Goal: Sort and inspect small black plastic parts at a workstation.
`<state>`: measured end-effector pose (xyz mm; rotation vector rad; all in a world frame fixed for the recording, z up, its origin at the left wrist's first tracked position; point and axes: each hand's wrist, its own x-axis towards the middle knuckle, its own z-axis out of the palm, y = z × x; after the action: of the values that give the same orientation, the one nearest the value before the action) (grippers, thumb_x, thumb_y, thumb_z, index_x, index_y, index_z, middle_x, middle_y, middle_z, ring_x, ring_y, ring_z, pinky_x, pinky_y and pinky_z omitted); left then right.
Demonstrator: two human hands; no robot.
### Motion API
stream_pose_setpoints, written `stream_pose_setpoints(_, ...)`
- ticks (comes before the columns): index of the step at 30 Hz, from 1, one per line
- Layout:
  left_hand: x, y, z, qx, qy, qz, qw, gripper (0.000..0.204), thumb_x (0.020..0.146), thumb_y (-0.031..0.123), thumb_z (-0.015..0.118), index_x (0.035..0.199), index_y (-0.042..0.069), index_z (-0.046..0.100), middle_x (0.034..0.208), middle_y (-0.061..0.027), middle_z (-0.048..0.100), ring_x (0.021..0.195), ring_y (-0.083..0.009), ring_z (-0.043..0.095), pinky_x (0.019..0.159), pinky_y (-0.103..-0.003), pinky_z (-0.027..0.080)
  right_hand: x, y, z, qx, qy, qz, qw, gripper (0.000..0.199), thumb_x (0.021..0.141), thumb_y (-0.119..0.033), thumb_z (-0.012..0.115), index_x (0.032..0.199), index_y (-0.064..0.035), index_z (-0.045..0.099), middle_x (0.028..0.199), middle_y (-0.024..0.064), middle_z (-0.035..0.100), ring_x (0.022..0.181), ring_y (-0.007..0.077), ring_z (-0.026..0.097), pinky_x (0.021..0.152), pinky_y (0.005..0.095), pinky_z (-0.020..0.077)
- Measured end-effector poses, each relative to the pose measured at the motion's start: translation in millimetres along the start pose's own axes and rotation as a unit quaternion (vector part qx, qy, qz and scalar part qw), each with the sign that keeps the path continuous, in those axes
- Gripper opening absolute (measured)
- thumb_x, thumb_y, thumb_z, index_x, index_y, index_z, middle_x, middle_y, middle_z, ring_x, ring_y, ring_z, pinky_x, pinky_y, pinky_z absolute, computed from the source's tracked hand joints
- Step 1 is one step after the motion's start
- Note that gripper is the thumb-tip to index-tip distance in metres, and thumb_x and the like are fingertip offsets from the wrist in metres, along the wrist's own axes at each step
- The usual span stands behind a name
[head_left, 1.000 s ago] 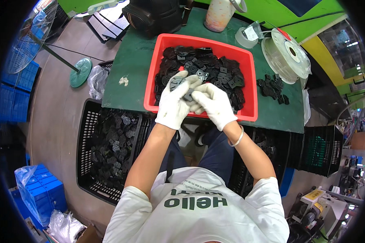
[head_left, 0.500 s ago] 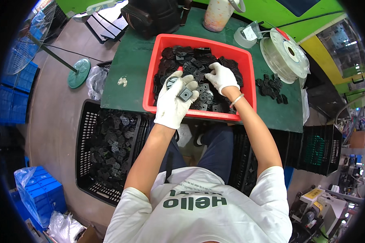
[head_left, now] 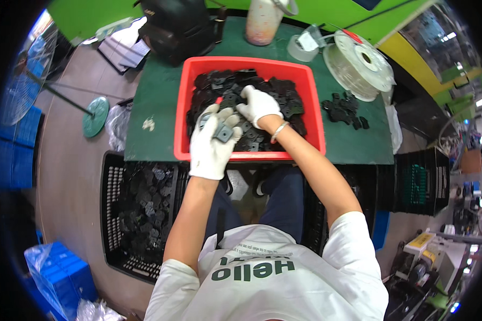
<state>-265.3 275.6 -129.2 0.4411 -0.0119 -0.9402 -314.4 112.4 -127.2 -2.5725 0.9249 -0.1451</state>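
We observe the left hand [head_left: 211, 145], in a white glove, palm up over the near left side of the red bin [head_left: 250, 155], fingers curled around a dark part [head_left: 223, 133] with a square, holed end. We note the part above the bin's contents, at the fingers.

The right hand [head_left: 260, 106], also gloved, is inside the bin, fingers bent down at the black parts [head_left: 281, 90]; we cannot tell whether it grips one.

The bin rests on a green table [head_left: 154, 83]. To its right we record a loose pile [head_left: 345, 110] of similar parts, with a spool [head_left: 361, 64] behind. We see a black crate [head_left: 111, 214] of dark pieces below, at left.
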Motion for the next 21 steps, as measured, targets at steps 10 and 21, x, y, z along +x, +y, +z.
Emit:
stream_pose_setpoints(10, -8, 8, 5, 0.033, 0.025, -0.002, 0.999, 0.029, 0.092, 0.018, 0.055, 0.118, 0.006, 0.051, 0.108, -0.0130, 0.058, 0.091, -0.0233, 0.060, 0.071, -0.035, 0.054, -45, 114, -99, 0.318, 0.216, 0.148, 0.911, 0.036, 0.080, -0.024, 0.065, 0.105, 0.0014, 0.060, 0.097, 0.0114, 0.065, 0.087, 0.0182, 0.061, 0.081, 0.0297, 0.0473)
stream_pose_setpoints(21, -5, 6, 7, 0.039, 0.034, -0.014, 0.999, 0.030, 0.091, 0.018, 0.057, 0.117, 0.007, 0.050, 0.109, -0.0131, 0.057, 0.090, -0.0240, 0.061, 0.070, -0.036, 0.053, -68, 207, -94, -0.231, 0.278, 0.216, 0.907, 0.030, 0.078, -0.031, 0.065, 0.100, -0.0103, 0.063, 0.097, 0.0143, 0.060, 0.099, 0.0311, 0.056, 0.084, 0.0414, 0.0460)
